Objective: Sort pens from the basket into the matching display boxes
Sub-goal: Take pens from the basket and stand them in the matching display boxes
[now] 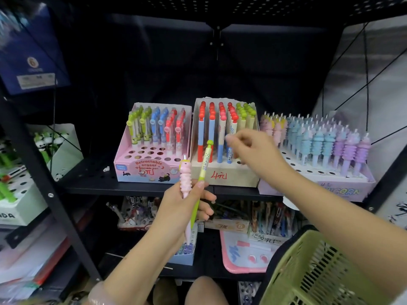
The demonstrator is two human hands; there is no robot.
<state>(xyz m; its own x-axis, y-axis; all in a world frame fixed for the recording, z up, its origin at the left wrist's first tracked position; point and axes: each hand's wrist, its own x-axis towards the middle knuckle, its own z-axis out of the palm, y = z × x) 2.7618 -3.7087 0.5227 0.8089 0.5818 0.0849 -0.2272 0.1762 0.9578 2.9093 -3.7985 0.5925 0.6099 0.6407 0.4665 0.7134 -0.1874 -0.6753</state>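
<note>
Left hand (187, 201) clamped on pink ridged pen (185, 179) and green-yellow pen (203, 170), right hand (253, 148) beyond it, fingers loosely curled over beige cardboard display box (222, 176), grip undeterminable

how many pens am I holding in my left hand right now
2. The left hand grips a pink ridged pen and, just to its right, a green pen with a green knob top. Both point up in front of the beige 4-yuan box. None looks hidden.

Two held pens (199, 183) — three display boxes (224, 175), seemingly — one basket (319, 271)
</note>
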